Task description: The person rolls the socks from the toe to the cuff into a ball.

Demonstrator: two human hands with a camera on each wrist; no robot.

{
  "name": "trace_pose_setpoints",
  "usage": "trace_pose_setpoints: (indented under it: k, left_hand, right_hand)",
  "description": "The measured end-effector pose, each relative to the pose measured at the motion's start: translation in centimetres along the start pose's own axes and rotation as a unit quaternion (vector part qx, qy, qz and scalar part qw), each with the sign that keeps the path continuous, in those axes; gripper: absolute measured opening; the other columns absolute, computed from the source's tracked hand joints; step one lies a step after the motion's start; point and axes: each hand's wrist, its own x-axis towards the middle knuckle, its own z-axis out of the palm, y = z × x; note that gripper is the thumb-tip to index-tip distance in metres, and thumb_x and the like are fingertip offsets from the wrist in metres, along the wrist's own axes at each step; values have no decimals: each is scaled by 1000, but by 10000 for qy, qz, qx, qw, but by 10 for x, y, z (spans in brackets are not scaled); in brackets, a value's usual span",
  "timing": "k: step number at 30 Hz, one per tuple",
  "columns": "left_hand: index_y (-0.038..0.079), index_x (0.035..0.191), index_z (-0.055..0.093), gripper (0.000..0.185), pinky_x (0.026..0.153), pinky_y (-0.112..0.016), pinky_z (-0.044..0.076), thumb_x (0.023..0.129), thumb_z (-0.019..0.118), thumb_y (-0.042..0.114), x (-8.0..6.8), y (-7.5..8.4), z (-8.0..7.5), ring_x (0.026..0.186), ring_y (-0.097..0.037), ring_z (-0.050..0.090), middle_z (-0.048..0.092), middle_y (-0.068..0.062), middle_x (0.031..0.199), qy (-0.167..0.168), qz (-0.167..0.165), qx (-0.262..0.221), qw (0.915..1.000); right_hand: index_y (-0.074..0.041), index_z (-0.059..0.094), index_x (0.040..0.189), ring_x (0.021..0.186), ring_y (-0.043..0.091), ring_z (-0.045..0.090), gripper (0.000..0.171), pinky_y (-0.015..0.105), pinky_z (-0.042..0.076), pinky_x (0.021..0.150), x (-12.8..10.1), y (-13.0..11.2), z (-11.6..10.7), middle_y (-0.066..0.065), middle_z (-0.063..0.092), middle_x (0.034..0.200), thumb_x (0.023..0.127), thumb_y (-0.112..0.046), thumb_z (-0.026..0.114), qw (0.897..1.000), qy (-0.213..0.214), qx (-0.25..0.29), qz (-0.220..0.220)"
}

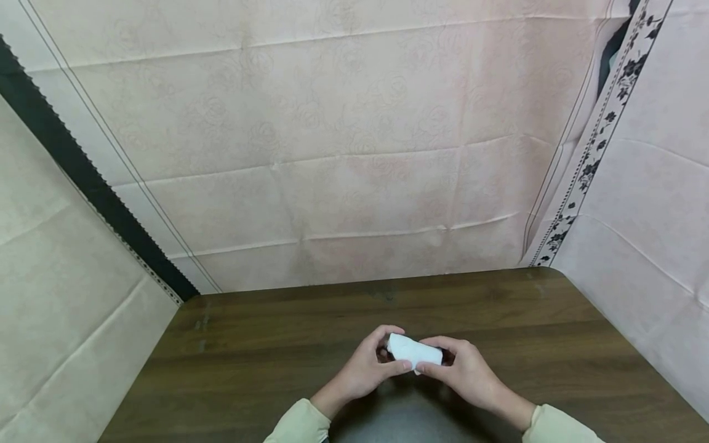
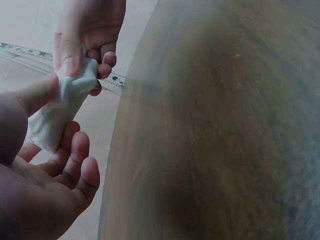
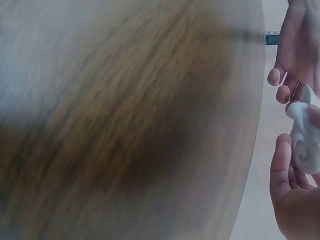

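low in the middle of the head view, just above the counter (image 1: 277, 344), the left hand (image 1: 362, 372) pinches one end of a cloth (image 1: 412, 352), fingers curled round it. the right hand (image 1: 468, 372) grips the other end the same way, seemingly to keep it rolled. the cloth is white, soft, rolled into a short bundle.

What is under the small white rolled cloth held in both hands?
The dark wooden table lies below the small white rolled cloth; left hand and right hand hide the patch directly beneath.
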Motion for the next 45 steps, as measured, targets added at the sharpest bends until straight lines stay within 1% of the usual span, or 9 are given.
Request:
trace_pose_setpoints:
  k: [12, 17, 20, 23, 27, 31, 38, 41, 45]
  left_hand:
    - [20, 131, 59, 44, 68, -26, 46, 91, 77, 21, -2, -2, 1, 82, -16, 55, 59, 0, 94, 454, 527, 880, 9937]
    - [24, 132, 58, 45, 83, -38, 49, 91, 75, 29, -2, -4, 3, 98, -21, 55, 55, 4, 108, 710, 637, 1371, 9860]
    - [26, 128, 61, 40, 92, -42, 45, 91, 75, 33, -3, -3, 5, 109, -19, 49, 50, 5, 120, 884, 777, 1669, 9789]
    - [25, 115, 67, 27, 93, -40, 43, 90, 76, 30, -4, -1, 7, 113, -18, 45, 48, 5, 122, 1072, 1088, 1935, 9691]
    - [23, 98, 73, 11, 88, -35, 43, 88, 79, 21, -3, 2, 10, 106, -15, 45, 51, 5, 112, 1398, 1507, 2248, 9525]
    - [22, 92, 76, 9, 85, -34, 42, 86, 81, 17, -3, 2, 10, 97, -11, 48, 53, 8, 101, 1634, 1675, 2500, 9395]
    - [22, 89, 75, 9, 82, -33, 38, 85, 83, 23, -4, 2, 12, 88, -5, 56, 59, 12, 91, 1604, 2047, 2857, 9224]
    - [23, 90, 75, 13, 85, -35, 37, 83, 84, 29, -4, 2, 13, 88, -4, 58, 60, 13, 91, 1519, 2028, 2916, 9224]
    - [22, 91, 74, 14, 84, -34, 38, 83, 84, 27, -4, 2, 13, 86, -7, 60, 62, 14, 92, 1480, 1809, 2859, 9293]
  right_hand:
    - [3, 69, 115, 75, 17, 66, 34, 33, 56, 64, 1, -2, 2, 11, 69, 95, 90, -17, 78, 9945, -113, 921, 477]
    - [5, 68, 115, 75, 21, 65, 35, 35, 57, 66, 1, -2, 4, 12, 69, 90, 91, -19, 77, 9892, -148, 1267, 718]
    - [5, 68, 115, 75, 22, 65, 35, 36, 57, 66, 1, -1, 4, 12, 69, 88, 91, -20, 76, 9871, -163, 1374, 807]
    - [5, 69, 114, 74, 21, 65, 34, 36, 57, 65, 1, -1, 5, 13, 68, 87, 92, -19, 76, 9860, -147, 1427, 851]
    - [6, 69, 114, 72, 20, 64, 32, 35, 57, 63, 2, 0, 6, 14, 68, 84, 93, -18, 74, 9853, -105, 1490, 824]
    - [6, 69, 114, 71, 20, 64, 31, 34, 56, 61, 3, 0, 7, 15, 69, 85, 93, -17, 73, 9851, -109, 1506, 827]
    - [4, 70, 111, 69, 21, 65, 31, 35, 56, 60, 4, -2, 7, 16, 68, 83, 94, -22, 72, 9883, -96, 1299, 794]
    - [3, 71, 109, 69, 23, 65, 31, 36, 57, 60, 4, -2, 7, 16, 68, 82, 94, -25, 72, 9896, -52, 1166, 837]
    - [2, 72, 107, 67, 25, 66, 30, 36, 57, 60, 5, -2, 7, 16, 68, 79, 95, -25, 72, 9908, -59, 1077, 814]
